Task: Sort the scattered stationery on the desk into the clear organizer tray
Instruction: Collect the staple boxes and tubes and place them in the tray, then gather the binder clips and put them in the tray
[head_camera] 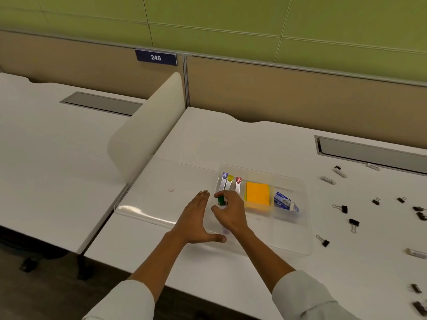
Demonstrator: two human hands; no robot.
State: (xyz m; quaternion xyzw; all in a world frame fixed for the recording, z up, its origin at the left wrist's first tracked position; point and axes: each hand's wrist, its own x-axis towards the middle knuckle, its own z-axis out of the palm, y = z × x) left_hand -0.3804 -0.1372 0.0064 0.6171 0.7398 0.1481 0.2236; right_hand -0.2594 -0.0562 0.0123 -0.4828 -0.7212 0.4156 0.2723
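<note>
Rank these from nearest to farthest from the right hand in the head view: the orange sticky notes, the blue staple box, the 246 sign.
From the right hand, which holds a green marker:
1. Orange sticky notes, just right of it, in the tray's middle compartment.
2. Blue staple box, further right, in the next compartment.
3. 246 sign, far behind on the partition.

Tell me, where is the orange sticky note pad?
The square orange sticky note pad lies inside the clear plastic organizer tray, in its middle compartment, between the three colour-tipped page markers on its left and the small blue staple box on its right.
</note>
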